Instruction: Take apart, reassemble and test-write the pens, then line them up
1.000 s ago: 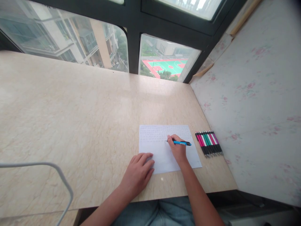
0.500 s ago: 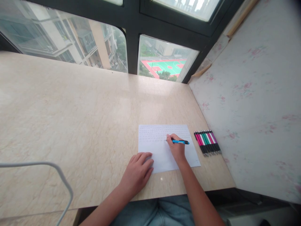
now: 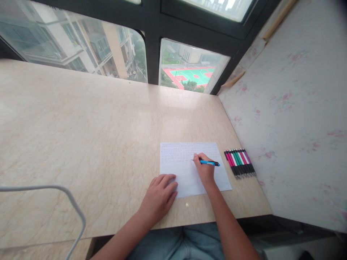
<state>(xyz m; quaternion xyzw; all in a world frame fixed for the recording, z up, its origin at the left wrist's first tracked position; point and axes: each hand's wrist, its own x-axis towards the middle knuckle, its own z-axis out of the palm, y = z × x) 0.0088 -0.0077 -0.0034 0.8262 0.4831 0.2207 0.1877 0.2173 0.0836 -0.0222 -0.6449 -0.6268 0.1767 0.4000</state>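
Observation:
A white sheet of paper (image 3: 187, 182) lies on the beige stone-patterned counter, its upper part covered in rows of small handwriting too fine to read. My right hand (image 3: 204, 169) rests on the sheet and grips a blue and black pen (image 3: 208, 163), whose tip touches or nearly touches the end of the lowest written row. Flat on the paper's lower left corner and the counter beside it lies my left hand (image 3: 161, 193), fingers stretched out, holding nothing. To the right of the sheet, several pens (image 3: 239, 163) with pink, white, green and purple barrels form a neat row.
A floral-papered wall (image 3: 292, 126) bounds the counter (image 3: 94, 137) on the right. Dark-framed windows (image 3: 153, 47) stand along its back edge. At the lower left, a pale grey cable or tube (image 3: 69, 198) curves over the counter. My legs are below the front edge.
The right hand and pen have shifted very slightly to the right along the writing row. The left hand stays on the paper's corner; the whole view has moved a little.

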